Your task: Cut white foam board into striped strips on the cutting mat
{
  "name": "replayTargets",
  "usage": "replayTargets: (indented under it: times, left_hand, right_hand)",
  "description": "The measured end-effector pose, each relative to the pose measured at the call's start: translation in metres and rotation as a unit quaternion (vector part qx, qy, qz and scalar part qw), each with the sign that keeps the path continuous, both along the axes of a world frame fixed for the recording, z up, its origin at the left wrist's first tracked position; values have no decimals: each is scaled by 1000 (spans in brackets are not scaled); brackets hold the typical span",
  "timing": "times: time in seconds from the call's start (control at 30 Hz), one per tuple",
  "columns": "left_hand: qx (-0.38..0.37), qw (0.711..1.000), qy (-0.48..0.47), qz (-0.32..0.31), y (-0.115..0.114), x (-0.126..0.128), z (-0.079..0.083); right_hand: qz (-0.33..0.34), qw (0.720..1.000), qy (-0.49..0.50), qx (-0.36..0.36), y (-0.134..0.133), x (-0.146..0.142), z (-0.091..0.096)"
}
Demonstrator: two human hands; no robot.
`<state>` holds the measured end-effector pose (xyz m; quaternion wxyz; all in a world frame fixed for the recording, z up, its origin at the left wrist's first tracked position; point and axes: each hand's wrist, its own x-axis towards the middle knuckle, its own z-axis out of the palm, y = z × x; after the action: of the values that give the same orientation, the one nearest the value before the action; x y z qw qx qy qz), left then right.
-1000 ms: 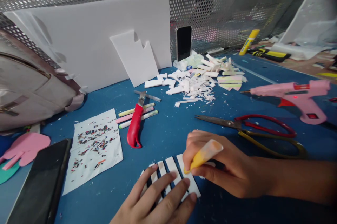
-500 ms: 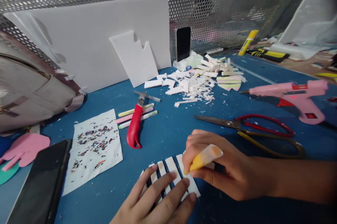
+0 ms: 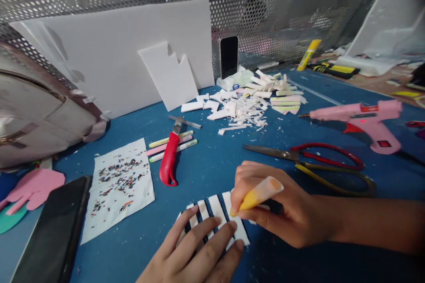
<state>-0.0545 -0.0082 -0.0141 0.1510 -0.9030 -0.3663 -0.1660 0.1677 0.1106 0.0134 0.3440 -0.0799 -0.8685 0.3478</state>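
Several white foam strips (image 3: 217, 210) lie side by side on the blue tabletop, with narrow gaps between them. My left hand (image 3: 201, 254) rests across them, fingers spread and pressing down, covering their lower parts. In my right hand (image 3: 277, 207) is a yellow marker (image 3: 260, 194) with a cloudy barrel and an orange end. It tilts with its tip down at the rightmost strip in view; the tip itself is hidden by my fingers. Scissors (image 3: 294, 154) with red and yellow handles lie just beyond my right hand. A red-handled knife (image 3: 170, 159) rests across several pale pens (image 3: 191, 143).
White foam scraps (image 3: 244, 106) are heaped at the back by an upright phone (image 3: 229, 57). A pink glue gun (image 3: 361, 119) lies at right. A paper sheet with small bits (image 3: 117, 190) and a dark phone (image 3: 49, 225) are at left. White boards (image 3: 116, 57) lean behind.
The view has shifted slightly. My right hand and the marker remain at the same strip with only a slight movement; my left hand still presses the strips.
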Motion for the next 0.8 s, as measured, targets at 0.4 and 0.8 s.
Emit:
replayTargets:
  times: [0.4,0.8]
  left_hand:
    - [6,1000,1,-2,0,0,1]
    - [-3,1000,-3,-4,-1,0,1]
  right_hand:
    - [-5,997,-60,47,-3,0,0]
    - [5,998,30,-53,1,-1,2]
